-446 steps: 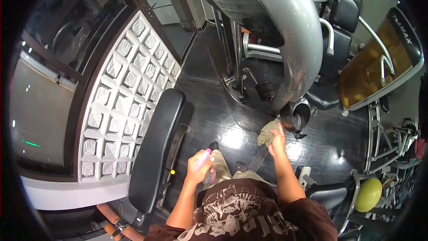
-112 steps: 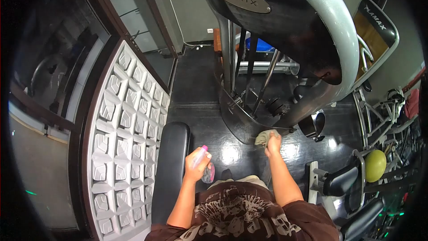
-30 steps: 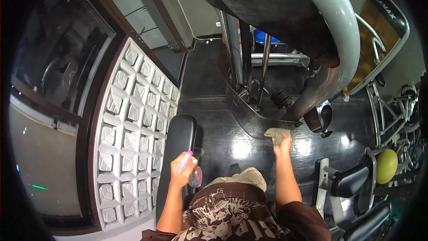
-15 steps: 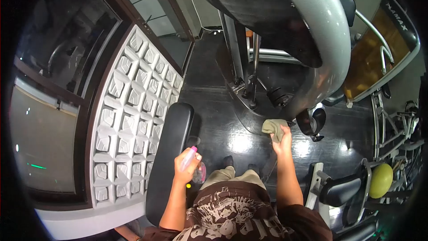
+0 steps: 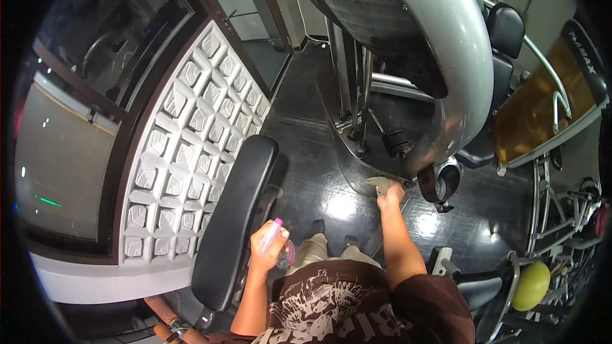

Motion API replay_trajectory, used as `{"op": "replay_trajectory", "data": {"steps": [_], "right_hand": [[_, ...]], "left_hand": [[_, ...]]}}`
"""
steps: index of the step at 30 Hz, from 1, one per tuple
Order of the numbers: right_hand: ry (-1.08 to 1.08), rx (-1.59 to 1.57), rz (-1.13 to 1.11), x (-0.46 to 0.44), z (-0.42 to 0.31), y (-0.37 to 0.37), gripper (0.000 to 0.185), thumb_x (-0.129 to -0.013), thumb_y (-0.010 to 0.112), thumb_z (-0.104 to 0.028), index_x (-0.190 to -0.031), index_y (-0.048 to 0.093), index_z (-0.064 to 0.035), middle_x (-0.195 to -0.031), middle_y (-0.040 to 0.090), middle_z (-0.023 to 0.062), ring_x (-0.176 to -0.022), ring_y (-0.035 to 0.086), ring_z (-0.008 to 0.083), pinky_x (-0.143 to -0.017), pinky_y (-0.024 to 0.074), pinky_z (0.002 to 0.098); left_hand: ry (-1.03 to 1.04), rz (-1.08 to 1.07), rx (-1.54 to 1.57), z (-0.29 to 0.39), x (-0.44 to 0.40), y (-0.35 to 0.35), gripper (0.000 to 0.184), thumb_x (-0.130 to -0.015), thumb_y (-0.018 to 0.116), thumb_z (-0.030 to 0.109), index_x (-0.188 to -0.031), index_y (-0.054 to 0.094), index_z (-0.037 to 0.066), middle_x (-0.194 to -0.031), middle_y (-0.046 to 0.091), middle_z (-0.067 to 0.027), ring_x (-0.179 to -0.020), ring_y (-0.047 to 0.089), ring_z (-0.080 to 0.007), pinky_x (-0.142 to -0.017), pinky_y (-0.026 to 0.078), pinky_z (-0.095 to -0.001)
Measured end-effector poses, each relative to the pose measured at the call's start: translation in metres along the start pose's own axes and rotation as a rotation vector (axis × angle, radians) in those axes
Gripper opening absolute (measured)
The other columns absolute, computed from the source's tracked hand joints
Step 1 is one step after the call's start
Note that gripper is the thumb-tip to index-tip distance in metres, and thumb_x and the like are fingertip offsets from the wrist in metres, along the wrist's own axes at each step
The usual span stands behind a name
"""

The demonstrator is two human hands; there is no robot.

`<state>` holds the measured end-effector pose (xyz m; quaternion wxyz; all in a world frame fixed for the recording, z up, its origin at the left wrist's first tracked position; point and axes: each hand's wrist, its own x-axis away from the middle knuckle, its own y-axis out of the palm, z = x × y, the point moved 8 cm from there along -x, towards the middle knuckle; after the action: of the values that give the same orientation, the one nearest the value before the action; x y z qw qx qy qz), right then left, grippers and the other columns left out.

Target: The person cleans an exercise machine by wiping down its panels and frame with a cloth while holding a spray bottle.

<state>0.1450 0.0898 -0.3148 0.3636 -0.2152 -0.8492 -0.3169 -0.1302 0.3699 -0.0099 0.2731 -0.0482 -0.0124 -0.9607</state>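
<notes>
My left hand (image 5: 261, 247) is wrapped around a spray bottle (image 5: 273, 230) with a pink nozzle tip. Part of its see-through body shows below my fingers, beside my trousers. The black padded bench (image 5: 234, 210) lies just to the left of that hand. In my right hand (image 5: 391, 197) is a folded olive-grey cloth (image 5: 380, 183), pinched between the fingers with one corner sticking out to the left. That hand is out in front of me, near the base of the large grey-and-black exercise machine (image 5: 468, 57); whether the cloth touches it I cannot tell.
A white patterned wall panel (image 5: 191, 127) runs along the left, below a dark window. At the right stand a machine with an amber panel (image 5: 535, 108), a yellow-green ball (image 5: 531, 286) and metal frames. Shiny black floor (image 5: 319, 172) lies ahead.
My right hand has moved slightly left with the cloth, which looks more bunched. My view has turned a little, so the bench and machines appear shifted. The left hand still grips the bottle.
</notes>
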Motion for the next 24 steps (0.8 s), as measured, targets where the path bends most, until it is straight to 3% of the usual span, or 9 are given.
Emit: {"op": "replay_trajectory", "data": {"steps": [3,4,7,8,12,15,20,23,24], "right_hand": [[-0.208,0.030,-0.086,0.032,-0.017,0.003,0.028,-0.097,0.056,-0.008,-0.125,0.050,-0.0098,-0.120,0.061,0.0118,-0.094,0.066,0.0298,-0.076,0.0558,0.0461],[-0.264,0.124,-0.144,0.044,-0.022,0.001,0.037,-0.099,0.056,-0.009,-0.133,0.043,-0.0123,-0.123,0.058,0.0121,-0.098,0.065,0.0294,-0.077,0.0558,0.0439],[-0.402,0.128,-0.297,0.060,-0.021,-0.011,0.041,-0.099,0.057,-0.009,-0.137,0.042,-0.0133,-0.125,0.057,0.0134,-0.104,0.064,0.0287,-0.077,0.0559,0.0455],[-0.337,0.189,-0.252,0.059,-0.013,-0.023,0.046,-0.099,0.057,-0.009,-0.141,0.041,-0.0155,-0.127,0.057,0.0125,-0.109,0.062,0.0281,-0.082,0.0550,0.0449],[0.018,0.088,-0.157,0.003,0.024,-0.080,0.041,-0.101,0.047,-0.004,-0.139,0.042,-0.0169,-0.125,0.059,0.0104,-0.102,0.064,0.0295,-0.080,0.0560,0.0459],[0.001,0.032,-0.085,-0.040,0.007,-0.087,0.044,-0.099,0.049,-0.003,-0.139,0.042,-0.0187,-0.124,0.059,0.0102,-0.103,0.064,0.0290,-0.078,0.0559,0.0460],[0.133,-0.147,-0.064,-0.072,-0.005,-0.069,0.043,-0.099,0.054,-0.006,-0.137,0.049,-0.0245,-0.129,0.059,0.0027,-0.115,0.059,0.0275,-0.092,0.0463,0.0584],[-0.029,-0.113,-0.286,-0.020,-0.028,-0.056,0.045,-0.099,0.054,-0.005,-0.139,0.048,-0.0237,-0.129,0.060,0.0037,-0.113,0.061,0.0265,-0.091,0.0483,0.0542],[-0.088,0.002,-0.314,0.018,-0.043,-0.061,0.039,-0.102,0.051,-0.011,-0.139,0.047,-0.0211,-0.127,0.061,0.0080,-0.107,0.065,0.0292,-0.086,0.0513,0.0505]], "left_hand": [[-0.029,0.033,-0.028,-0.007,0.008,0.002,0.011,-0.089,0.066,0.006,-0.088,0.061,-0.003,-0.072,0.061,-0.0087,-0.054,0.059,-0.0165,-0.054,0.048,-0.0295],[-0.040,0.032,-0.023,-0.009,0.008,0.004,0.011,-0.089,0.066,0.007,-0.088,0.061,-0.003,-0.072,0.061,-0.0088,-0.054,0.059,-0.0166,-0.054,0.048,-0.0296],[-0.049,0.022,-0.025,-0.019,0.008,0.012,0.012,-0.089,0.067,0.008,-0.089,0.061,-0.003,-0.073,0.062,-0.0088,-0.055,0.059,-0.0165,-0.054,0.048,-0.0297],[-0.052,0.019,-0.032,-0.023,0.010,0.014,0.013,-0.089,0.068,0.008,-0.089,0.061,-0.003,-0.073,0.062,-0.0087,-0.055,0.059,-0.0164,-0.054,0.048,-0.0297],[-0.058,0.015,-0.052,-0.015,0.016,0.026,0.012,-0.089,0.068,0.008,-0.090,0.060,-0.002,-0.073,0.062,-0.0082,-0.056,0.060,-0.0162,-0.054,0.048,-0.0297],[-0.048,0.020,-0.055,-0.011,0.020,0.028,0.012,-0.089,0.067,0.007,-0.090,0.061,-0.002,-0.072,0.061,-0.0080,-0.056,0.060,-0.0160,-0.054,0.049,-0.0297],[-0.050,0.054,-0.068,-0.013,0.029,0.026,0.011,-0.089,0.067,0.007,-0.088,0.061,-0.002,-0.071,0.061,-0.0080,-0.056,0.060,-0.0157,-0.054,0.048,-0.0296],[-0.040,0.046,-0.084,-0.018,0.030,0.026,0.013,-0.089,0.067,0.009,-0.087,0.061,-0.002,-0.070,0.061,-0.0081,-0.055,0.060,-0.0158,-0.054,0.048,-0.0298],[-0.061,0.044,-0.088,-0.023,0.036,0.028,0.013,-0.089,0.067,0.009,-0.087,0.061,-0.003,-0.070,0.060,-0.0082,-0.055,0.059,-0.0158,-0.054,0.048,-0.0298]]}}
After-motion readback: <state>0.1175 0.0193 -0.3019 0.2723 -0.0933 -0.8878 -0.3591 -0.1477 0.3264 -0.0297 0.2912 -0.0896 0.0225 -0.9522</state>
